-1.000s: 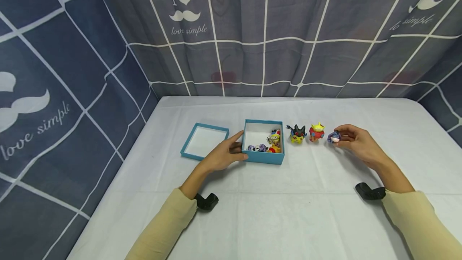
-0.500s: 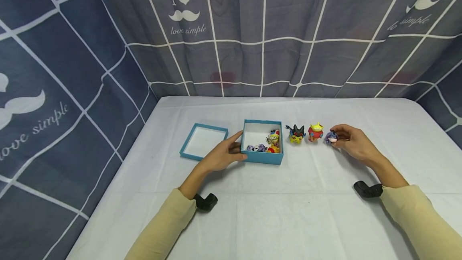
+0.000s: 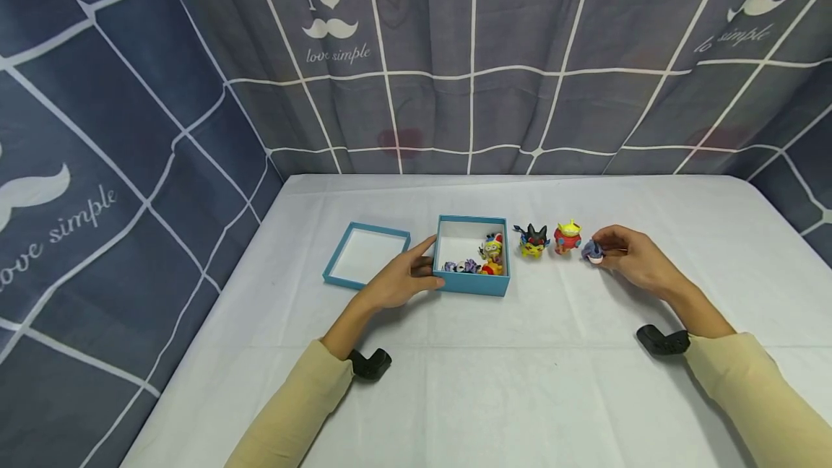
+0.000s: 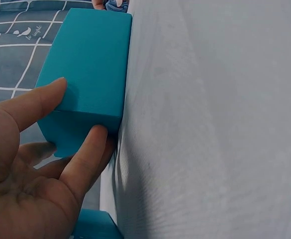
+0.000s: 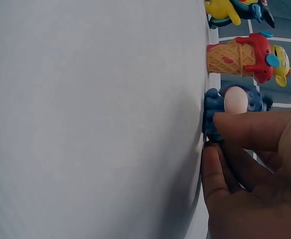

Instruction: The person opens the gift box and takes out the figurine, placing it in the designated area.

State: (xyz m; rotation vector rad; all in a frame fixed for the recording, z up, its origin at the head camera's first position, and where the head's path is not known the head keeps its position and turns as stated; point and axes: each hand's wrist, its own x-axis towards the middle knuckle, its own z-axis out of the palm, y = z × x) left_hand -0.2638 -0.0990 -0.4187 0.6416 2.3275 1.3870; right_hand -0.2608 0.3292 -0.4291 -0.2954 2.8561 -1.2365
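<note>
In the head view my left hand point(image 3: 404, 279) holds the left side of an open blue box point(image 3: 471, 283), thumb on its front wall. The left wrist view shows the thumb point(image 4: 55, 94) and fingers around the box's corner. Inside the box lie several small toy figurines point(image 3: 492, 248), yellow, red and purple. My right hand point(image 3: 633, 258) pinches a blue donkey figurine point(image 3: 592, 251), its base right at the tablecloth in the right wrist view. Left of it stand a red-and-yellow figurine on an ice-cream cone point(image 5: 232, 57) and a yellow figurine with a black hood point(image 3: 533, 240).
The blue-rimmed box lid point(image 3: 370, 251) lies inside up, left of the box and behind my left hand. A white cloth point(image 3: 487, 388) covers the table. Dark checked curtains point(image 3: 429, 56) hang at the back and sides.
My right hand has moved slightly left with the donkey figurine, nearer the ice-cream-cone figurine, and the figurine has tipped and turned a little. The left hand stays on the box.
</note>
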